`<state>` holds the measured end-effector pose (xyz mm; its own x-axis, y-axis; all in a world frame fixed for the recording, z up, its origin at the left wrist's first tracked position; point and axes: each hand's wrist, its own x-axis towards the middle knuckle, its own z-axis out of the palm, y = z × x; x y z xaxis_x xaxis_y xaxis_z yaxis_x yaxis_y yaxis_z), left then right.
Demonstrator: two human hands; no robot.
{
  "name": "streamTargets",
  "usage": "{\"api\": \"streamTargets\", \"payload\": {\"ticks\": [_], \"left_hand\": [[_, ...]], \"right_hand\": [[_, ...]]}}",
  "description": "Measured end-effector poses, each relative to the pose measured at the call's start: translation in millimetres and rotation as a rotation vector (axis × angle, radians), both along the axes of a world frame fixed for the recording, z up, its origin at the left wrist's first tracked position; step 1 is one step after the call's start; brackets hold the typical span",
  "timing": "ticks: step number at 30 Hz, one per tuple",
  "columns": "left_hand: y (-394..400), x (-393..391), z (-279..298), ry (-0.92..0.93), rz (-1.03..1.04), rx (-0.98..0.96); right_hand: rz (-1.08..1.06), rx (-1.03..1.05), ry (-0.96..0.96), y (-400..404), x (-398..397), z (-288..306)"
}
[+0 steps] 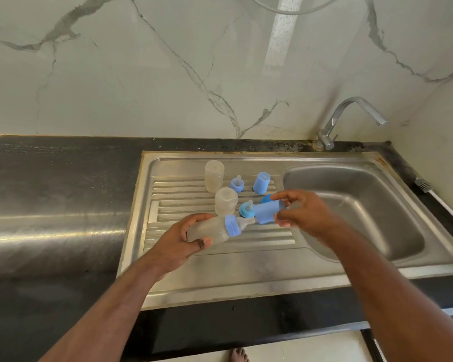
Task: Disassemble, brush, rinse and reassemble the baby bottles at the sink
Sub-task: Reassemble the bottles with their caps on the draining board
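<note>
Holding two items above the ribbed drainboard (220, 253) of the steel sink (356, 212), itemised as follows. Item one: assembled baby bottle (212, 231), cloudy body, light blue collar and clear teat, lying tilted with the teat toward 3 o'clock, gripped around its body by my left hand (179, 241), thumb on the near side. Item two: light blue cap (267, 212), pinched between thumb and fingers of my right hand (304, 214), open end facing the teat and just beside its tip. Resting on the drainboard: upper bottle body (214, 179), upside down, at 11 o'clock from my hands; lower bottle body (225, 201), upside down, just beyond the held bottle; light blue collar with teat (237, 183) at 12 o'clock; second cap (261, 182), upright, at 1 o'clock; darker blue collar with teat (247, 209), touching the held cap in this view. Faucet (351, 118) at 2 o'clock, behind the basin. Dark table (50, 205) at 9 o'clock.
</note>
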<state>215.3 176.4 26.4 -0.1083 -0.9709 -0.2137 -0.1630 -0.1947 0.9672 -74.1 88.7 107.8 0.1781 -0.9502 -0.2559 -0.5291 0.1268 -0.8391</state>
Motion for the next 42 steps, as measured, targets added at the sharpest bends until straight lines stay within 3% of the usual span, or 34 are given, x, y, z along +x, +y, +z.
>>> {"api": "streamTargets", "payload": {"ticks": [2,8,14,18,21,24,26,28,30,34,37,39,42], "left_hand": [[-0.2,2.1,2.8,0.039,0.014,0.001],[-2.9,4.6,8.5,0.113,0.037,0.006],[-7.7,-4.3,14.6,0.11,0.009,-0.012],[-7.6,-6.9,16.0,0.021,0.03,-0.083],[-9.8,-10.9,15.9,-0.023,0.069,-0.154],[-11.6,-13.5,16.0,0.017,0.094,-0.185],[-13.5,-11.1,15.6,0.036,0.088,-0.174],[-17.2,-7.0,15.7,0.072,0.094,-0.148],[-19.9,-8.2,19.5,0.132,0.119,-0.13],[-32.3,-23.6,34.9,0.0,0.211,-0.297],[-45.8,-18.8,45.1,0.11,0.223,-0.255],[-55.3,-10.3,48.8,0.245,0.217,-0.186],[-66.5,-11.2,57.5,0.159,0.263,-0.247]], "right_hand": [[0.014,0.076,-0.203,10.4,-0.4,14.7],[0.036,0.067,-0.277,15.4,-0.6,26.2],[0.212,-0.012,-0.055,14.6,19.9,16.4],[0.262,0.004,-0.047,8.4,18.1,18.0],[0.229,0.07,-0.145,5.8,21.4,19.0],[0.132,0.081,-0.114,6.0,30.9,21.7],[0.17,0.149,-0.054,0.8,28.8,26.0],[0.263,0.175,-0.113,-4.3,23.3,31.5],[0.308,0.091,-0.175,-6.5,25.3,33.4],[0.002,-0.042,-0.262,-8.7,57.8,35.6],[0.161,-0.075,-0.217,-25.0,65.9,47.0],[0.255,-0.028,-0.337,-38.8,64.3,52.5],[0.081,-0.132,-0.414,-51.9,84.3,55.4]]}}
